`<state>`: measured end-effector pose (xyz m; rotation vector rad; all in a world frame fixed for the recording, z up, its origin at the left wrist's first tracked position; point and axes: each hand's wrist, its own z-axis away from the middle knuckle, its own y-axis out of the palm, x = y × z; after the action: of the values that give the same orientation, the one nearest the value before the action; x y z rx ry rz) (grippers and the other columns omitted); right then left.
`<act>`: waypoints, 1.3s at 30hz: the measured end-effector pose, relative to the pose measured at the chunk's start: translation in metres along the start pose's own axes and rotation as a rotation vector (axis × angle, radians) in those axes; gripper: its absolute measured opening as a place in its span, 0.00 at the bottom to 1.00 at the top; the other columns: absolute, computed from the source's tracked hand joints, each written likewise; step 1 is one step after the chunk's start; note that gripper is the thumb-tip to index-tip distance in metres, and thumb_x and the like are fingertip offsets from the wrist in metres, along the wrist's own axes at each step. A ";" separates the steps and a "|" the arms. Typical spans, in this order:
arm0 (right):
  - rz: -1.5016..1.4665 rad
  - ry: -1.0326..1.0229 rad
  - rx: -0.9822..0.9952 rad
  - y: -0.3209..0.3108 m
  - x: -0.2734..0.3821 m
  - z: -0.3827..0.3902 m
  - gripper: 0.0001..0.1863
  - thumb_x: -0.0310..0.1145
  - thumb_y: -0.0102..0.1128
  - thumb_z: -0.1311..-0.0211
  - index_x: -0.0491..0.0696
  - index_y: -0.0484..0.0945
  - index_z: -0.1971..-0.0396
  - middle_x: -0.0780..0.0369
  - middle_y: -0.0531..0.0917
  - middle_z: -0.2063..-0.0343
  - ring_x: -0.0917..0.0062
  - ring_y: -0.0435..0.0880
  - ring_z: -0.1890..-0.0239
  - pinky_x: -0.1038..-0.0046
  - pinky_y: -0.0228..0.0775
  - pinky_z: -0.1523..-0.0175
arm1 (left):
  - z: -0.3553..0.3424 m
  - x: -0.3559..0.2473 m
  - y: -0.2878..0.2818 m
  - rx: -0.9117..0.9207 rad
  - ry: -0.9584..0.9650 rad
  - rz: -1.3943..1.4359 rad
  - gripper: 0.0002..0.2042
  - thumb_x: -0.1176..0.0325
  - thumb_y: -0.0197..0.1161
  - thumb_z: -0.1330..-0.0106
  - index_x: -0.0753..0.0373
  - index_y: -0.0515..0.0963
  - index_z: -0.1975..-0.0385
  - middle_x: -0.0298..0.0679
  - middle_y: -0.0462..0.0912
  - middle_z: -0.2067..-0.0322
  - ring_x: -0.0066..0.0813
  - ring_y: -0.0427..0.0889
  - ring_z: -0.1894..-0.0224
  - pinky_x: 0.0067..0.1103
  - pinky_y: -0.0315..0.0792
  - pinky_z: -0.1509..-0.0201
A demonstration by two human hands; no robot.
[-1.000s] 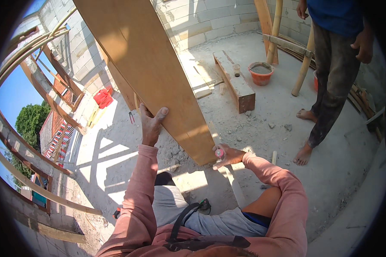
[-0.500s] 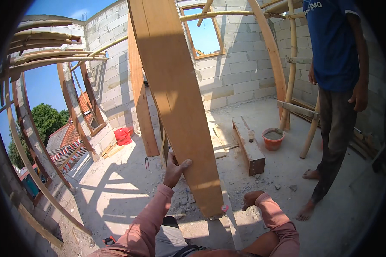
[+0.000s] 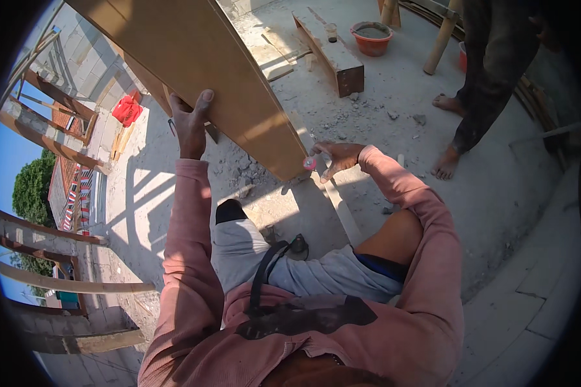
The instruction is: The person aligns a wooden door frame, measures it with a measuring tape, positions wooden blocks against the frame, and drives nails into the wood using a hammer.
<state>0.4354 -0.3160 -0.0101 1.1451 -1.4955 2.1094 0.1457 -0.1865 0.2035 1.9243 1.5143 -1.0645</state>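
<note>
Nearest the camera, the person wears a pink long-sleeved top [image 3: 426, 303] and grey shorts [image 3: 329, 274], a black strap [image 3: 263, 277] lying across the lap. Ahead of the right knee [image 3: 394, 240], a pale straight strip [image 3: 343, 216] runs over the grey floor [image 3: 394, 187] to beneath the right hand [image 3: 339, 158]. That hand's thumb and fingers are spread well apart beside a small round pink item [image 3: 310, 162]; contact with it cannot be confirmed. The pink item sits at the lower right corner of a wide brown wooden board [image 3: 206, 64], which extends to the upper edge of the view; whether its lower end bears on the floor cannot be determined. The left hand [image 3: 192, 126] has hold of the board's left edge, thumb on the near face, fingers partly closed and partly hidden. Broken rubble [image 3: 244, 171] lies near the board's lower end. Beyond, a long wooden box [image 3: 332, 61], a clear cup [image 3: 331, 32] and an orange bucket [image 3: 371, 44] with grey contents are recorded, with a co-worker's bare feet [image 3: 447, 162] to the right. A red cloth-like item [image 3: 128, 111] lies at far left, near a block wall [image 3: 84, 55]
</note>
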 end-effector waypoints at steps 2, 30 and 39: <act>-0.052 -0.022 -0.090 0.010 -0.010 -0.002 0.51 0.53 0.83 0.59 0.47 0.68 0.35 0.51 0.74 0.41 0.57 0.73 0.35 0.61 0.65 0.32 | -0.003 0.010 0.001 0.010 -0.015 -0.005 0.32 0.56 0.76 0.38 0.67 0.66 0.44 0.45 0.77 0.49 0.32 0.79 0.47 0.26 0.75 0.42; -0.288 -0.131 -0.148 0.028 -0.017 -0.010 0.36 0.47 0.78 0.45 0.51 0.77 0.38 0.57 0.73 0.37 0.63 0.70 0.33 0.64 0.62 0.25 | 0.010 0.011 -0.007 0.032 -0.039 -0.028 0.38 0.50 0.73 0.35 0.70 0.64 0.34 0.46 0.74 0.41 0.34 0.74 0.38 0.29 0.68 0.33; -0.224 -0.019 -0.164 0.025 -0.001 -0.002 0.40 0.54 0.78 0.46 0.53 0.76 0.35 0.56 0.72 0.34 0.61 0.69 0.30 0.63 0.61 0.25 | 0.010 0.011 -0.003 -0.018 -0.004 0.005 0.34 0.55 0.77 0.38 0.68 0.66 0.42 0.48 0.77 0.46 0.36 0.79 0.44 0.28 0.75 0.39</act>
<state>0.4186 -0.3245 -0.0271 1.2124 -1.4433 1.7989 0.1410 -0.1872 0.1892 1.9117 1.5115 -1.0486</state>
